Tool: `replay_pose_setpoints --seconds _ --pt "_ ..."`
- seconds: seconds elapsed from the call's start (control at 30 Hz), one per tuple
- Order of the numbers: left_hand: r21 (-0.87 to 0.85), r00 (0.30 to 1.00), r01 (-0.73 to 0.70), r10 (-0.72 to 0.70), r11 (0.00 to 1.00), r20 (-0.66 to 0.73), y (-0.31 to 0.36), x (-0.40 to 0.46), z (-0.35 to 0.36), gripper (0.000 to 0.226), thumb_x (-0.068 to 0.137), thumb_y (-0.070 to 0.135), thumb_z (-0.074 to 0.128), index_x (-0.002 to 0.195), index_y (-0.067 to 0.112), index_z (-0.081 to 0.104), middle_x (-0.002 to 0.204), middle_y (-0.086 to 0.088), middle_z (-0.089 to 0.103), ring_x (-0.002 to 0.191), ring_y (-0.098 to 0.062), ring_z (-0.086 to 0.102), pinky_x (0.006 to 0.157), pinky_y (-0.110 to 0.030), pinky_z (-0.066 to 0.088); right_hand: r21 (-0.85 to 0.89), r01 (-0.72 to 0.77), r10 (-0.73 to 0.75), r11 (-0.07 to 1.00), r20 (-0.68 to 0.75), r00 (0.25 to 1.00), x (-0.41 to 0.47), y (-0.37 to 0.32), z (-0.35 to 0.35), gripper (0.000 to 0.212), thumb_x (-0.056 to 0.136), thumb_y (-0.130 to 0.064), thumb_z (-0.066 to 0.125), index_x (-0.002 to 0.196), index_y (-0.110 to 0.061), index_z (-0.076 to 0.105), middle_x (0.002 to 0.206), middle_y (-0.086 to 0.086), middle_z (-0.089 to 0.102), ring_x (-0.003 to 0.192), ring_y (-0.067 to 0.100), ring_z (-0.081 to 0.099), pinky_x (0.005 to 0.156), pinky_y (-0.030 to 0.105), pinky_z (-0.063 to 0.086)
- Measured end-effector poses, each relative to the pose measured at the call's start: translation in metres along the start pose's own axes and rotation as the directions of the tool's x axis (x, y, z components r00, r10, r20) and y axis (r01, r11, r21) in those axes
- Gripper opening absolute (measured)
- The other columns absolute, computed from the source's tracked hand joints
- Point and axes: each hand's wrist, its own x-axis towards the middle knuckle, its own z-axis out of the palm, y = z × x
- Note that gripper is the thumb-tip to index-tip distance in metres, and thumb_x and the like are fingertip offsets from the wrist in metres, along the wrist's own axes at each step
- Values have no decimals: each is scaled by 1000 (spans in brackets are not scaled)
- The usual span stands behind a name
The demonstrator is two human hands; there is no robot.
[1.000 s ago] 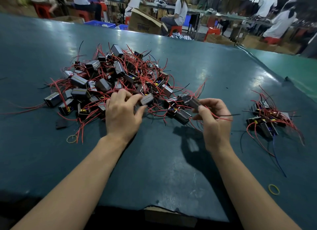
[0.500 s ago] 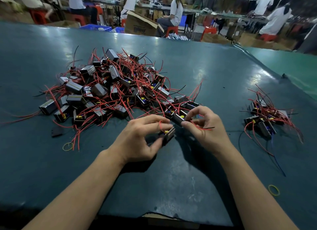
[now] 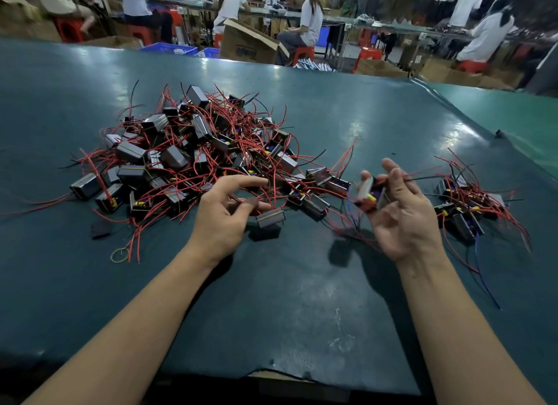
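Blurred module (image 3: 369, 191) at right hand (image 3: 403, 217) fingertips, hold unclear, left hand (image 3: 222, 220) relaxed, apart.

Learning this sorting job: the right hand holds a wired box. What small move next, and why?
Probably carry the wired box in the right hand rightward and set it on the small pile, since similar boxes already lie there, close beside that hand.

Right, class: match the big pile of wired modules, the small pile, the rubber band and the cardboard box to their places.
1 big pile of wired modules; 2 small pile; 3 rubber band; 4 cardboard box.
a behind the table's far edge; b right of the right hand; c beyond the left hand; d by the big pile's near-left corner.
Pairs: 1-c, 2-b, 3-d, 4-a.
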Motion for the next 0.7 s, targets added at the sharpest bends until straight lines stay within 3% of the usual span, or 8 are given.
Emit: replay_pose_setpoints --seconds 0.07,0.13,0.23,0.3,0.37,0.47,0.6,0.7 --pt "-19 999 4 -4 1000 -44 1 1 -2 38 89 -14 57 116 12 59 117 -13 60 78 -20 74 80 -42 59 40 -38 38 998 -9 999 0 -3 -1 22 81 -20 61 101 -13 65 65 -1 64 70 16 68 64 30 60" --pt "-73 998 15 -19 997 -53 2 1 -3 59 87 -16 58 128 24 46 120 -13 57 75 -24 74 74 -39 61 -118 -55 59 991 26 998 -1 -3 -2 19 80 -19 62 97 -11 66 62 1 62 60 14 64 59 27 59" --pt "-168 995 78 -67 983 71 2 1 -6 100 86 -17 59 148 47 13 122 -12 62 69 -31 73 66 -36 60 -449 -76 163 891 159 974 -8 9 1 16 81 -23 60 85 -10 68 57 7 63 56 18 67 49 23 53" --pt "-174 978 119 -85 977 192 -1 -1 -8 101 89 -16 54 152 42 1 118 -13 68 60 -30 69 63 -38 58 -543 -111 262 833 210 942 -13 17 5 20 82 -26 59 80 -8 67 57 8 63 57 20 68 45 21 49" --pt "-193 961 180 -130 964 244 0 0 -7 73 94 -13 46 150 21 15 109 -13 72 62 -28 68 63 -37 56 -598 -115 305 793 226 925 -14 21 6 20 81 -24 61 83 -5 67 60 9 64 57 20 65 46 20 48" --pt "-65 964 188 -172 980 202 2 2 -3 18 100 2 47 115 9 51 103 -7 74 83 -23 71 67 -27 53 -625 -100 286 774 205 936 -13 24 6 16 83 -14 64 96 -5 66 61 10 64 54 22 62 44 18 46" --pt "346 993 -116 98 931 68 -2 1 0 13 93 17 63 95 9 72 91 -4 68 75 -11 60 68 -20 46 -603 -112 258 789 161 953 -14 26 9 4 89 -5 63 90 -3 65 67 9 66 54 18 65 42 19 48" --pt "184 1000 -16 20 983 -19 0 -1 3 8 92 12 65 91 13 73 70 1 68 56 -10 58 56 -21 49 -631 -78 214 772 142 966 -15 30 10 5 88 0 64 90 -4 68 70 9 62 53 17 65 41 19 47"
